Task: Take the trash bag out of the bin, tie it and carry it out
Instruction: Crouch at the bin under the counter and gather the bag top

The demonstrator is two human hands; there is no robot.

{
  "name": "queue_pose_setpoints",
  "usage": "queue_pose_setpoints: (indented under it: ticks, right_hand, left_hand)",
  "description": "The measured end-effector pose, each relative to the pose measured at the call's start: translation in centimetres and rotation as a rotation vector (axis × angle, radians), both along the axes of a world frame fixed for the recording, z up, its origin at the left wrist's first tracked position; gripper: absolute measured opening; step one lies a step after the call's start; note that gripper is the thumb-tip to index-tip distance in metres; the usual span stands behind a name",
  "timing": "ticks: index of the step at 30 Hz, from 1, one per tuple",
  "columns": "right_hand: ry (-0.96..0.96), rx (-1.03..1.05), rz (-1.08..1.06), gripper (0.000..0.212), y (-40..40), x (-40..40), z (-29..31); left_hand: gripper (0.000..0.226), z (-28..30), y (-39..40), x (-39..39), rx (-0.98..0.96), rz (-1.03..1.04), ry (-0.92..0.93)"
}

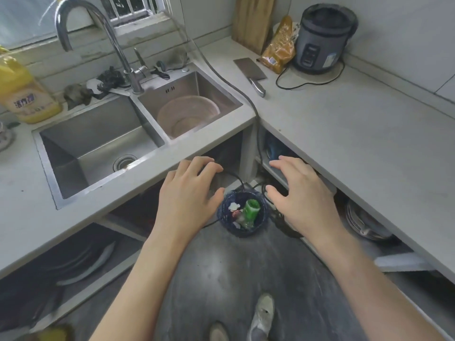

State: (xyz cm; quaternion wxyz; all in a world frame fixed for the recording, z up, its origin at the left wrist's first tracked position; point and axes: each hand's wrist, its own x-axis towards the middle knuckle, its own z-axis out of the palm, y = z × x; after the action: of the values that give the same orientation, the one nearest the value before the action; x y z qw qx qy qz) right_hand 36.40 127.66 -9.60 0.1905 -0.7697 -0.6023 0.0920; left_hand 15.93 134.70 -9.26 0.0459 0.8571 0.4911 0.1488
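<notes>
Down on the floor at centre I see the bin (242,214) with its dark trash bag (225,217); my left hand (189,193) at nine o'clock and right hand (301,195) at three o'clock hover spread-fingered, gripping nothing.

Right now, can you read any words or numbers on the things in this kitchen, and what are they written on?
Nothing here can be read for sure.
Yellow bottle: its label has big dark characters, too blurred to read.
Rice cooker: a front panel and a side sticker, both too small to read.
Orange bag: a small white label, unreadable.
Bin and green bottle inside it: no readable text.
</notes>
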Motion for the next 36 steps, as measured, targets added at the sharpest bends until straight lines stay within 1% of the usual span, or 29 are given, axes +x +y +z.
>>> queue_pose_setpoints:
  ticks: [5,10,14,20,24,27,30,32,36]
  right_hand:
    - [0.027,0.036,0.01,0.047,3.8,4.4,-4.4]
    - [0.041,0.019,-0.009,0.048,6.6,7.9,-11.9]
    - [0.065,-0.016,-0.047,0.048,8.0,8.8,-20.9]
    - [0.121,-0.069,-0.114,0.046,9.8,9.2,-37.2]
    - [0.164,-0.067,-0.13,0.044,11.8,9.7,-47.7]
    - [0.19,-0.068,-0.143,0.046,13.4,10.4,-54.3]
    - [0.182,-0.052,-0.135,0.044,14.6,10.7,-59.6]
    - [0.187,-0.057,-0.151,0.039,15.1,10.8,-62.2]
    - [0.155,-0.021,-0.15,0.036,15.5,11.3,-65.2]
  left_hand:
    - [0.037,-4.0,3.2,4.5,-0.001,0.011,0.003]
    - [0.036,-11.4,6.0,8.3,-0.025,0.012,-0.034]
    - [0.034,-20.4,8.1,9.9,-0.024,-0.005,-0.047]
    - [0.03,-37.4,10.4,10.3,-0.086,0.01,-0.036]
    - [0.033,-48.3,12.4,9.6,-0.119,0.074,-0.02]
    - [0.031,-55.5,14.2,9.2,-0.153,0.119,-0.009]
    - [0.028,-61.4,14.8,8.9,-0.261,0.202,-0.059]
    - [0.025,-64.5,14.8,8.6,-0.279,0.232,-0.077]
    - [0.021,-67.6,16.3,8.7,-0.328,0.268,-0.133]
